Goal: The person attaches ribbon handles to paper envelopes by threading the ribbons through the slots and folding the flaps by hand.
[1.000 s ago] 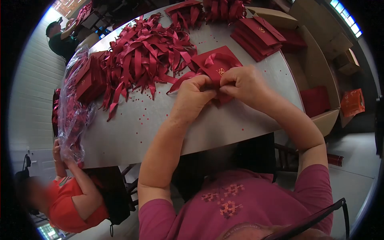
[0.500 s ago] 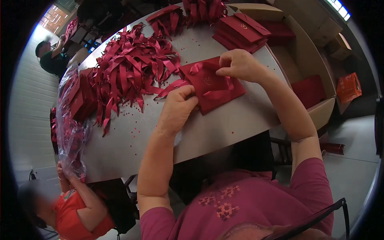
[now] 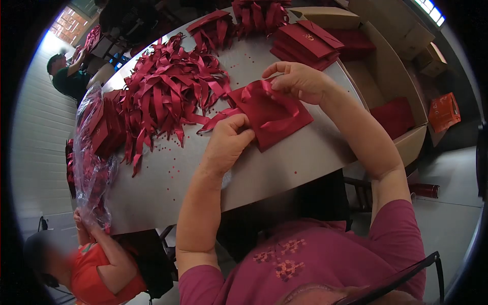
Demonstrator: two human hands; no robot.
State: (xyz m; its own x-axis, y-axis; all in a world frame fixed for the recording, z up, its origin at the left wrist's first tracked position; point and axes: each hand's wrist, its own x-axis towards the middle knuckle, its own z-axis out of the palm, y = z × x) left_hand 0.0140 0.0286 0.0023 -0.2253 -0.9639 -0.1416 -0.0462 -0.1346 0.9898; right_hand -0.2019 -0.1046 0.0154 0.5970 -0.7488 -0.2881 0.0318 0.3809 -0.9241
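Note:
A dark red paper gift bag [image 3: 292,122] with ribbon handles lies tilted on the table in front of me. My left hand [image 3: 232,141] is closed on the bag's left edge, thumb against bent fingers. At its upper edge, my right hand [image 3: 300,85] has thumb and forefinger at the ribbon handle [image 3: 265,87], seemingly pinching it, with the other fingers curled. Another loop of ribbon crosses the bag's lower part. Beside my left hand, loose ribbon ends trail toward a large heap of red ribbons [image 3: 168,84].
Stacked red bags [image 3: 307,43] stand at the table's far right, beside an open cardboard box [image 3: 394,76] holding more. Clear plastic film [image 3: 91,168] covers bags at the left, where a person in an orange-red top [image 3: 104,272] sits. Red dots litter the metal table [image 3: 203,173].
My right hand has shifted slightly left, its fingers now stretched further over the ribbon at the bag's upper edge. The gold print on the bag no longer shows. My left hand stays at the edge.

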